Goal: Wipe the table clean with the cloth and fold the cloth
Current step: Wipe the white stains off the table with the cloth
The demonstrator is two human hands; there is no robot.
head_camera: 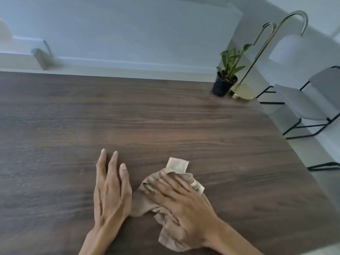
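A crumpled beige cloth [147,207] lies on the dark wooden table [147,116], near its front edge. One pale corner of the cloth sticks out toward the far side. My right hand [184,201] presses flat on top of the cloth, fingers spread and straight. Just left of the cloth, my left hand [110,188] rests flat on the bare wood with straight fingers; its thumb side lies close to the cloth's left edge.
A small potted plant [225,78] and a brass lamp [242,92] with a white shade stand at the table's far right corner. Grey chairs [303,100] with black frames stand beyond the right edge. A white wall runs along the far side.
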